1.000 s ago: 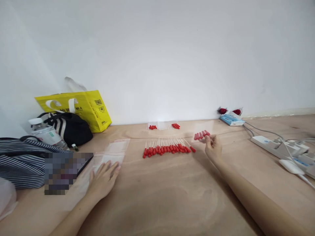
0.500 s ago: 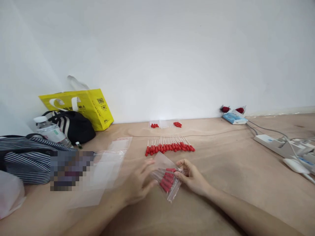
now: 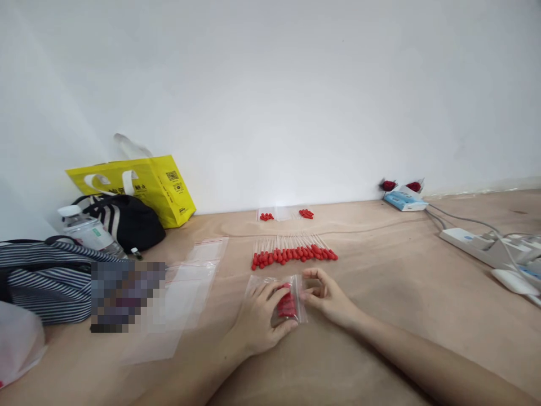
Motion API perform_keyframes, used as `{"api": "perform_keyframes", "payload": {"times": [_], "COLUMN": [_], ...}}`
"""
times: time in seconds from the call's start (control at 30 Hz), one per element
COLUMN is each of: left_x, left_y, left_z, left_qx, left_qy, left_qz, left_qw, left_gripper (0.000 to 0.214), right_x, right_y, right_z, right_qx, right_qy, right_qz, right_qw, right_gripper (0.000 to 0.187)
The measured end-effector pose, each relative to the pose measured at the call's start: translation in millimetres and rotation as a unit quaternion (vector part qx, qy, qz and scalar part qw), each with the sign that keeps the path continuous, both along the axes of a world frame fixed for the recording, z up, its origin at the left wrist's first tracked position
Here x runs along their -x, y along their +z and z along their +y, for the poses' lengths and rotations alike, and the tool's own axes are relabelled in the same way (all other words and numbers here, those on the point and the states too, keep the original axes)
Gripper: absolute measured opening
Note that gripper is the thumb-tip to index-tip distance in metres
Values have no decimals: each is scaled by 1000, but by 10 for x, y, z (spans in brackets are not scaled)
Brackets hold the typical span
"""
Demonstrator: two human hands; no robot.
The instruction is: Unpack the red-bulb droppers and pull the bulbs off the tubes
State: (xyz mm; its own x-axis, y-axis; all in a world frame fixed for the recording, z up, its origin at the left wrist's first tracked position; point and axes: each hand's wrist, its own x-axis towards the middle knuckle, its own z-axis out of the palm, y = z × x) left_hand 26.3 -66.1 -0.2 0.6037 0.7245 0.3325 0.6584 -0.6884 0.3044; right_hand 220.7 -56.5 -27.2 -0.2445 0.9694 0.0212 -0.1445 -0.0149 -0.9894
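Note:
A clear zip bag [image 3: 301, 304] lies on the table in front of me, with several red-headed pale sticks [image 3: 287, 304] inside. My left hand [image 3: 264, 318] is over the bag's left part, its fingers and thumb gripping it from above and hiding some of it. At the bag's zip end, my right hand [image 3: 327, 296] has its fingers curled, thumb and fingertips at the edge. Beyond the hands, a row of loose sticks with red heads [image 3: 296, 255] lies with the heads toward me.
Two filled bags [image 3: 279, 213] lie by the wall. Flat clear bags [image 3: 186, 299] are to my left, near a striped bag [image 3: 46, 282], a bottle [image 3: 91, 228], a black bag [image 3: 135, 223] and a yellow bag [image 3: 175, 197]. On the right are a tissue pack [image 3: 403, 201] and a power strip [image 3: 469, 245].
The zip bag has turned and come down flatter, its zip end now facing right. My left hand has moved right onto it; my right hand has shifted to the zip edge.

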Motion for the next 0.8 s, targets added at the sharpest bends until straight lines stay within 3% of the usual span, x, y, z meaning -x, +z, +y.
{"api": "perform_keyframes", "payload": {"times": [0.13,0.3,0.43,0.6,0.8], "left_x": [-20,-4,-29,-110,-133], "left_y": [-39,26,115,148,112], "left_z": [-7,25,137,338,435], "left_qx": [-4,33,46,-20,-66], "left_qy": [39,53,10,-42,-113], "left_qz": [-16,-24,-23,-16,-21], "left_qw": [999,998,999,999,991], "left_gripper": [48,38,25,27,26], "right_x": [130,156,165,199,210], "right_y": [1,9,53,87,-4], "right_z": [98,161,162,150,168], "right_qx": [12,64,85,83,51], "right_qy": [-39,-51,-74,-93,-88], "right_qz": [13,68,84,76,83], "right_qw": [999,994,990,989,991], "right_gripper": [51,67,75,82,81]}}
